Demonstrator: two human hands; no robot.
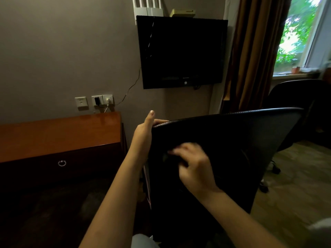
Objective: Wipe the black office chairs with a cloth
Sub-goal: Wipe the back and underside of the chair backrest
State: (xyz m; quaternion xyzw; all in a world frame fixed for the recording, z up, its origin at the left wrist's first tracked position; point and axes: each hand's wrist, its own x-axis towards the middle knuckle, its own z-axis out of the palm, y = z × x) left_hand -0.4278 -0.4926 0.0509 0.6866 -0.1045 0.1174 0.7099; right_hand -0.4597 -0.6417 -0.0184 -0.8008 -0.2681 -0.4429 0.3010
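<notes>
A black office chair (250,140) stands right in front of me, its backrest facing me. My left hand (146,129) grips the backrest's top left corner, fingers curled over the rim. My right hand (193,163), blurred, presses a dark cloth (167,156) against the back of the backrest; the cloth barely shows against the black surface. A second black office chair (297,97) stands farther back on the right, under the window.
A reddish wooden desk (59,136) with a dark drawer front sits to the left. A black television (180,51) hangs on the wall above wall sockets (95,102). Brown curtain (254,51) and window at right; carpet floor (290,185) lower right.
</notes>
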